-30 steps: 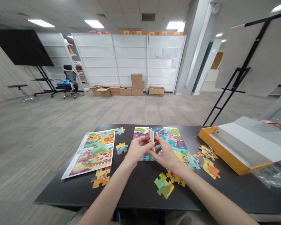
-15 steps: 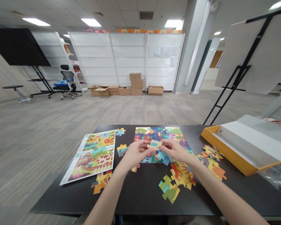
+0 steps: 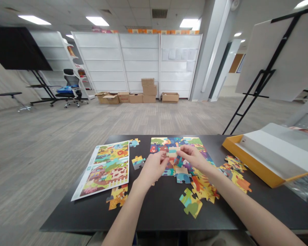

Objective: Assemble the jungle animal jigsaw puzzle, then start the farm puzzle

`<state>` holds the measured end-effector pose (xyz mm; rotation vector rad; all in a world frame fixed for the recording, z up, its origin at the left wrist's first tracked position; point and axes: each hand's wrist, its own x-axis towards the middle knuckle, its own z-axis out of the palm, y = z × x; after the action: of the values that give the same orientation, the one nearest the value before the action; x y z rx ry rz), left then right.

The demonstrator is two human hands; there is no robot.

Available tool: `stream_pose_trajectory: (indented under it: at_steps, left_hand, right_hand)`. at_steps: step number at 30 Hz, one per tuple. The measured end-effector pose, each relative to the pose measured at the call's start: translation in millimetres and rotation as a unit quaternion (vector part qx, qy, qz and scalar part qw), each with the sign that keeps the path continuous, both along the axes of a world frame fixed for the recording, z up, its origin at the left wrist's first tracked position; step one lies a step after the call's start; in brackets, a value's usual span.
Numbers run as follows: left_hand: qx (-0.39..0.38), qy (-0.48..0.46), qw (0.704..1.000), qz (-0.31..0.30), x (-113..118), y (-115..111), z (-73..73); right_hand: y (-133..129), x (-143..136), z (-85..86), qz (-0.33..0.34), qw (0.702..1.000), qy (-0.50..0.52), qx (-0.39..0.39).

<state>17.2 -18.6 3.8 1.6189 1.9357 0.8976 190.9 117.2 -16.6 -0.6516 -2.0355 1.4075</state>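
Note:
Above the colourful joined puzzle point(image 3: 159, 140), a pale puzzle piece with a blue-green band point(image 3: 172, 152) is between my hands. My right hand point(image 3: 192, 156) pinches its right edge. My left hand point(image 3: 155, 165) is at its lower left, thumb and fingers curved with a small gap between them. A blue elephant piece point(image 3: 183, 177) lies just in front of the joined puzzle. Nearer me is a green and yellow piece point(image 3: 191, 203), beside a heap of yellow and orange pieces point(image 3: 204, 187).
A printed picture sheet point(image 3: 105, 171) lies at the left, partly over orange pieces point(image 3: 117, 197). Two loose pieces lie between sheet and puzzle. More pieces point(image 3: 237, 174) sit at the right, beside an open yellow-edged box point(image 3: 256, 164) and clear plastic.
The held piece has turned and now shows more upright. My left hand's fingers have come off its left edge. The view has shifted slightly, and the elephant piece shows more fully.

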Motion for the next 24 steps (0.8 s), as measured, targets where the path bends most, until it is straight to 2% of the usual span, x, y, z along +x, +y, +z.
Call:
stream_pose_trajectory:
  at_steps: [2, 4, 7, 9, 12, 15, 24]
  left_hand:
    - [-0.014, 0.127, 0.991, 0.030, 4.8, -1.1, 2.2]
    - [-0.030, 0.209, 0.977, 0.027, 8.5, -2.3, 4.8]
    - [-0.026, 0.257, 0.966, -0.012, 10.2, -4.0, 6.4]
    - [-0.024, 0.277, 0.960, -0.039, 9.4, -4.8, 5.3]
    - [-0.035, 0.300, 0.951, -0.070, 7.6, -5.3, 3.3]
    - [-0.041, 0.299, 0.950, -0.076, 7.0, -5.5, 3.6]
    - [-0.061, 0.278, 0.955, -0.079, 7.3, -7.5, 6.5]
  right_hand:
    - [19.5, 1.8, 1.3, -0.060, 0.998, -0.007, 0.024]
    - [42.3, 0.7, 5.9, -0.125, 0.989, -0.036, 0.063]
    - [72.8, -11.1, 14.7, -0.201, 0.958, -0.138, 0.151]
    - [86.5, -24.9, 17.8, -0.229, 0.936, -0.203, 0.176]
    - [97.8, -47.2, 15.1, -0.239, 0.924, -0.243, 0.171]
    - [102.6, -61.8, 8.4, -0.235, 0.922, -0.258, 0.169]
    - [105.8, -69.1, 1.1, -0.196, 0.918, -0.295, 0.180]
